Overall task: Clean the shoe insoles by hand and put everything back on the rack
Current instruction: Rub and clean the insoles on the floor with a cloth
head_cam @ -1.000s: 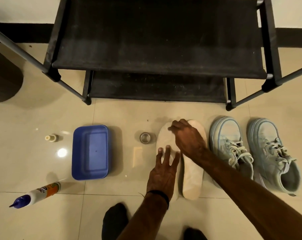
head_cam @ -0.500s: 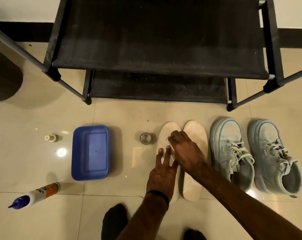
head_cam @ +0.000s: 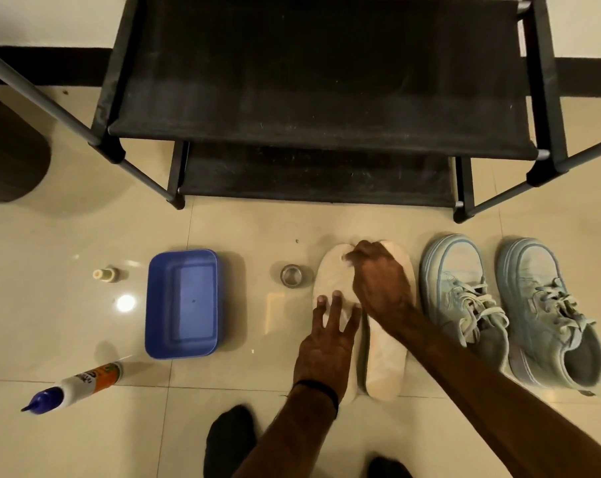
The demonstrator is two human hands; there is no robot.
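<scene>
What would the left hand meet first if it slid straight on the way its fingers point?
Likely only more of the left insole under the left hand; beyond its toe, bare floor, then the shoe rack.

The right hand point(head_cam: 381, 281) covers the toe of one insole point(head_cam: 385, 367), and its curled fingertips are hidden — what they press cannot be told. The left hand point(head_cam: 326, 350) hides the other insole's point(head_cam: 333, 274) heel. The bottle's point(head_cam: 75, 386) label is unreadable.

Glossy beige tiled floor point(head_cam: 68, 322), bearing: glue bottle point(head_cam: 75, 386), small cap point(head_cam: 103, 274), blue tray point(head_cam: 182, 303), metal ring point(head_cam: 292, 275), two insoles point(head_cam: 385, 367), two sneakers point(head_cam: 464, 301), black rack point(head_cam: 319, 108).
</scene>
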